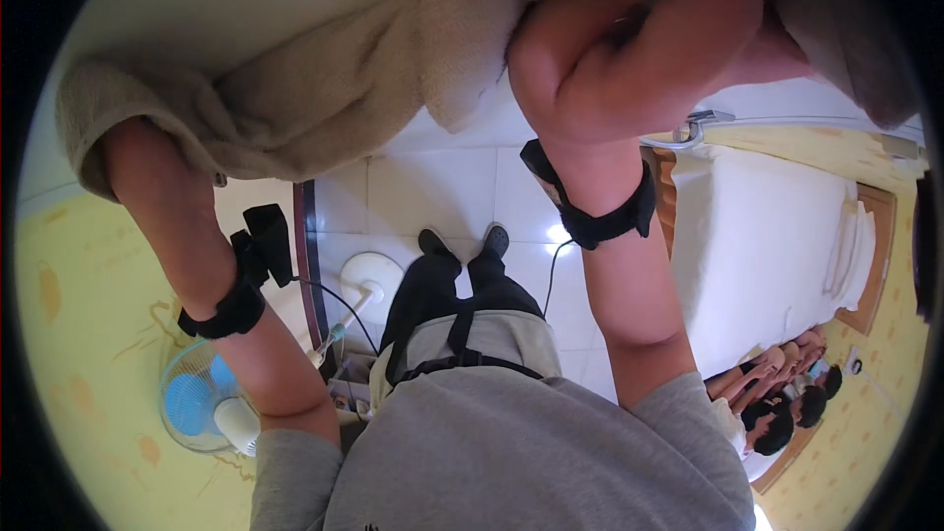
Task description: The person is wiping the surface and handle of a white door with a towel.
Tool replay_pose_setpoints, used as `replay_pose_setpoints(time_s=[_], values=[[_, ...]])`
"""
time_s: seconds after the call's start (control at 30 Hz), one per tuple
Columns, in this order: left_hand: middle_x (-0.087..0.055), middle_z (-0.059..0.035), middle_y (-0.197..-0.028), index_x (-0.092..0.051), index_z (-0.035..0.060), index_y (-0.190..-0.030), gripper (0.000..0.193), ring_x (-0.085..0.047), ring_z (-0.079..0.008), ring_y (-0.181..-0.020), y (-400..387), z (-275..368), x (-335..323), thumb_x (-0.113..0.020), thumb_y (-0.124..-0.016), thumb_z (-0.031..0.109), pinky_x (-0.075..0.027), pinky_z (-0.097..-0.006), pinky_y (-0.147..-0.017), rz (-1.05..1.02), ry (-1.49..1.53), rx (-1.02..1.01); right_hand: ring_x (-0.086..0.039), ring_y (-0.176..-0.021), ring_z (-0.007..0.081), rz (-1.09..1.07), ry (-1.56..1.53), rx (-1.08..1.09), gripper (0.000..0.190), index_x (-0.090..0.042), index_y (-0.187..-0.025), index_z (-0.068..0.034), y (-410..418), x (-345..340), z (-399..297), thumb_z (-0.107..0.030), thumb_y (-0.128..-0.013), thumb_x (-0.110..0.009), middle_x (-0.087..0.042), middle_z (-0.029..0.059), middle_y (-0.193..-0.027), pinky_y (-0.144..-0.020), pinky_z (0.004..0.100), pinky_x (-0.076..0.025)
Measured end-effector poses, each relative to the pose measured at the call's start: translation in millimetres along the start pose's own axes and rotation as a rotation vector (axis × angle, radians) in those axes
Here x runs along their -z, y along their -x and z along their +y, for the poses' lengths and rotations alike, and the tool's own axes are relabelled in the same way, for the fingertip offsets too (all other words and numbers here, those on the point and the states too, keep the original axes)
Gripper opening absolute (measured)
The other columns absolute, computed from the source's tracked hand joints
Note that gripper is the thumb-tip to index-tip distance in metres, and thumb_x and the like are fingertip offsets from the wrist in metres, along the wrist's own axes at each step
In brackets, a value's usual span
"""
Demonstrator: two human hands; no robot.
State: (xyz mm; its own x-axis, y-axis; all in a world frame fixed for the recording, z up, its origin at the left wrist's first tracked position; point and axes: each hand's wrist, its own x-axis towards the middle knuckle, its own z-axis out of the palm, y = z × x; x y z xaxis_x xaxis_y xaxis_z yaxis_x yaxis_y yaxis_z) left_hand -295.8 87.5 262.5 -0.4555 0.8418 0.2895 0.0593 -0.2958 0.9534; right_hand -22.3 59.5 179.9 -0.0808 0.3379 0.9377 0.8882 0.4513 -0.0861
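Observation:
A beige fleece garment (332, 81) hangs raised across the top of the view. My left hand (151, 155) reaches up inside an open end of it, and the cloth hides the fingers. At the upper right, close to the camera, my right hand (612, 74) is bent round the garment's cloth, with its fingertips hidden. Darker brownish cloth (841, 37) hangs beyond that hand. A black strap (228, 310) with a black device (269, 243) circles my left forearm, and another black strap (612, 217) circles the right one. Cables run from both devices.
At the lower left a fan (195, 398) with blue blades stands on a round white base (372, 284). A bed (752, 251) with white bedding lies to the right. Several people (774, 398) sit beside it. A metal fixture (693, 131) is near my right wrist. White tiles (435, 192) cover the floor.

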Motion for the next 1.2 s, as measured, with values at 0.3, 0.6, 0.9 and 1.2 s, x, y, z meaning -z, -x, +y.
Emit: replay_pose_setpoints(time_s=[0.3, 0.6, 0.9, 1.2], values=[[-0.045, -0.0121, -0.133, -0.034, 0.0032, -0.137, 0.045, -0.046, -0.0205, -0.120, -14.4, -21.5, 18.1, -0.035, -0.099, 0.027, -0.039, -0.0309, -0.100, -0.174, -0.296, -0.226, -0.049, -0.117, 0.0293, 0.055, -0.042, -0.007, 0.046, -0.051, -0.122, 0.005, -25.7, -3.8, -18.4, -0.005, -0.078, -0.057, -0.052, 0.0185, -0.126, -0.100, 0.0340, -0.035], [-0.045, -0.0144, -0.133, -0.036, 0.0045, -0.136, 0.046, -0.045, -0.0246, -0.122, -23.5, -72.1, 42.9, -0.042, -0.095, 0.024, -0.037, -0.0370, -0.102, -0.191, -1.148, -1.116, -0.057, -0.103, 0.0292, 0.214, -0.793, -0.365, 0.047, -0.049, -0.126, -0.001, -32.0, -12.4, -55.4, 0.004, -0.079, -0.056, -0.055, 0.0182, -0.116, -0.086, 0.0418, -0.048], [-0.053, -0.0154, -0.123, -0.055, 0.0088, -0.122, 0.052, -0.047, -0.0315, -0.117, 22.4, -111.8, 39.4, -0.068, -0.075, 0.026, -0.034, -0.0433, -0.102, -0.608, -0.749, -0.729, -0.037, -0.121, 0.0364, -0.042, 0.503, 0.162, 0.049, -0.050, -0.127, -0.007, -72.0, -45.5, -104.4, -0.009, -0.079, -0.055, -0.026, 0.0181, -0.143, -0.101, 0.0483, -0.029], [-0.056, -0.0123, -0.121, -0.056, 0.0053, -0.120, 0.043, -0.050, -0.0313, -0.114, -34.6, -132.6, 92.7, -0.063, -0.083, 0.025, -0.035, -0.0426, -0.101, -0.289, -0.809, -0.881, -0.042, -0.103, 0.0364, 0.069, 0.175, -0.334, 0.042, -0.055, -0.114, -0.003, -16.4, -33.7, -110.7, -0.012, -0.073, -0.060, -0.050, 0.0202, -0.108, -0.092, 0.0438, -0.034]])
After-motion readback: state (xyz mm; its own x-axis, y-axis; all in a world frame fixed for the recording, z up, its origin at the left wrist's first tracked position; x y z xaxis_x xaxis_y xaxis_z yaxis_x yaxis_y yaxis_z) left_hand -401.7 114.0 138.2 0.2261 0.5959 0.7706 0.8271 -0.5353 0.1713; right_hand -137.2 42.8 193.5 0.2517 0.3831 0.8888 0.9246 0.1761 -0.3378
